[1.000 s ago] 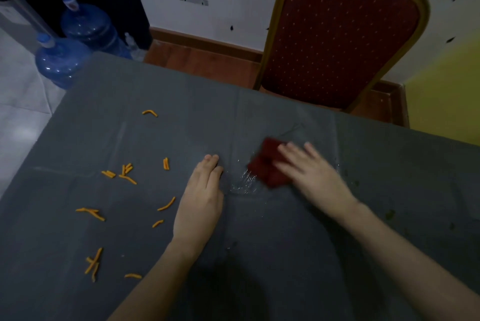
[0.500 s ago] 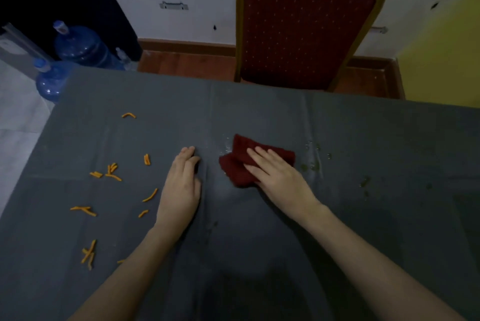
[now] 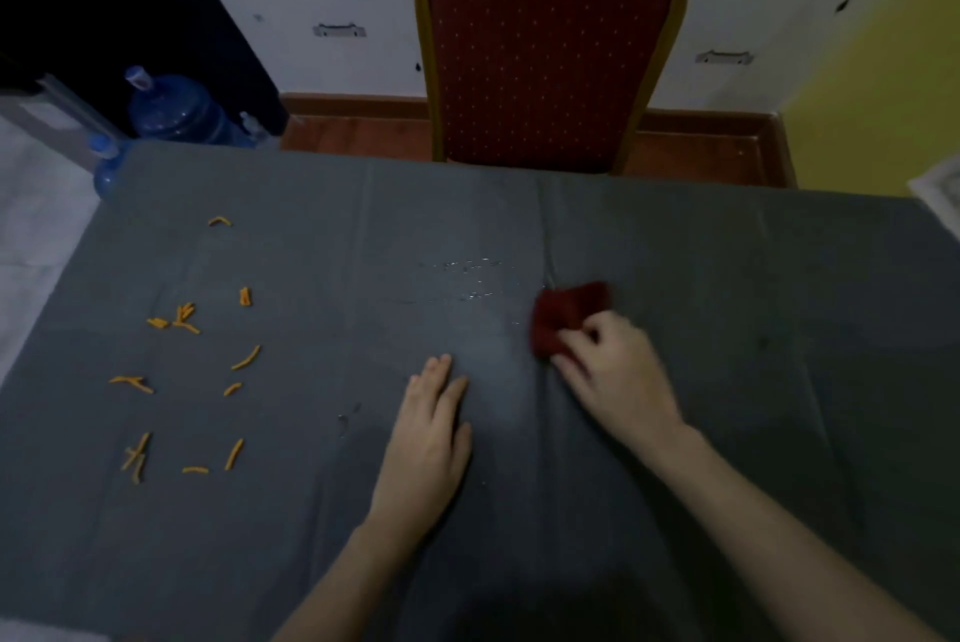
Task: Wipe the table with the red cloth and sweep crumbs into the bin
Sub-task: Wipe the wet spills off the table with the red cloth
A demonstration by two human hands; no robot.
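A bunched red cloth (image 3: 563,311) lies on the grey table (image 3: 753,329), right of centre. My right hand (image 3: 613,371) curls its fingers over the cloth's near edge and grips it. My left hand (image 3: 431,433) rests flat on the table, palm down, fingers together, holding nothing. Small wet droplets (image 3: 467,277) glisten on the cloth-covered surface just left of the red cloth. Several orange crumbs (image 3: 182,324) are scattered over the left part of the table. No bin is in view.
A red padded chair (image 3: 550,43) with a gold frame stands against the table's far edge. Blue water bottles (image 3: 176,108) sit on the floor past the far left corner. A white object (image 3: 940,189) shows at the right edge.
My right hand has dragged the red cloth to the right, away from the left hand, and its fingers have curled onto the cloth. A wet streak shows where the cloth was.
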